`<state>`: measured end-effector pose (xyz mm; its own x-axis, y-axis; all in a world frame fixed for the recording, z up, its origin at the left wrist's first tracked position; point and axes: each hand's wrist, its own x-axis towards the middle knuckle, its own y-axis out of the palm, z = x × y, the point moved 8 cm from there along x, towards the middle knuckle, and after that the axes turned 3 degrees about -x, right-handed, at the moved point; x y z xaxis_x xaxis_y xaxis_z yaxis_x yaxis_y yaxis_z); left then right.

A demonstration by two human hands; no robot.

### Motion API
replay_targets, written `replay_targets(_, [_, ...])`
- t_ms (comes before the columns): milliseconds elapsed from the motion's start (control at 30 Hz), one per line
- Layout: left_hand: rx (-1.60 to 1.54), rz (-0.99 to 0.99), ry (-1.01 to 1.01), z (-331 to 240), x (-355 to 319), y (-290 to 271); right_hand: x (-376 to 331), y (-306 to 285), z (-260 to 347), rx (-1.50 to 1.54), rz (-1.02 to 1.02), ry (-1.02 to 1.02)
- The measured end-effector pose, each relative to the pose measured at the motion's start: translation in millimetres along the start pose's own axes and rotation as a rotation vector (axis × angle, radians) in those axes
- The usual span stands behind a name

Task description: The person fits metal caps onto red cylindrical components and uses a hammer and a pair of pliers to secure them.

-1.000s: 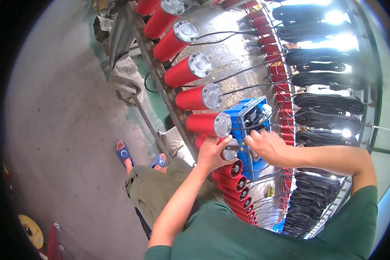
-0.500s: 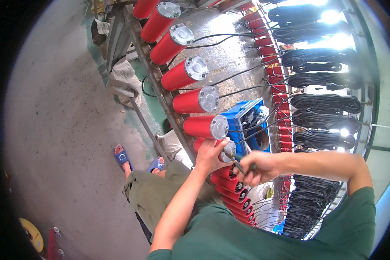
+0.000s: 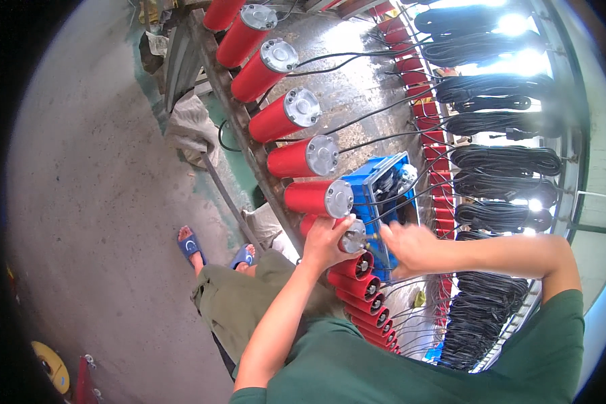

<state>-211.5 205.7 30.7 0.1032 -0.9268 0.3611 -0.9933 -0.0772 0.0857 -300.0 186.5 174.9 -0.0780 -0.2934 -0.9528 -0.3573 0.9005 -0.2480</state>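
Left hand (image 3: pixel 323 244) clasps a silver-capped red cylinder (image 3: pixel 353 232), apparently bracing it for precise alignment next, right hand (image 3: pixel 411 249) blurred, grip unclear.

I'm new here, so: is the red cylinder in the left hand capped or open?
Capped: the red cylinder has a round silver metallic cap over its end.

Holds the left forearm (image 3: pixel 276 330) slanting from the lower edge to the frame's centre, with the left hand (image 3: pixel 323 244) bent into a curved grip that opens rightward, back side showing. Has the right elbow (image 3: pixel 564 259) bent at the far right and the right forearm (image 3: pixel 491 256) almost level, pointing leftward to the right hand (image 3: pixel 409 248), blurred just right of centre.
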Motion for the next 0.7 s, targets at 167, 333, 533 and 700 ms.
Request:
replay_targets(167, [0.004, 0.022, -0.030, 1, 1, -2, 1, 22, -3, 0.768, 0.300, 0.226])
replay_targets(333, [0.029, 0.042, -0.016, 6, 1, -3, -7, 32, 81, 2.396, 0.608, 0.249])
replay_targets(533, [0.094, 0.117, -0.067, -9, 8, 6, -27, 91, 2, 2.309, 0.298, -0.260])
replay_targets(700, [-0.203, 0.131, -0.384, -7, 2, 8, 16, 155, -140, 2.587, -0.142, -0.177])
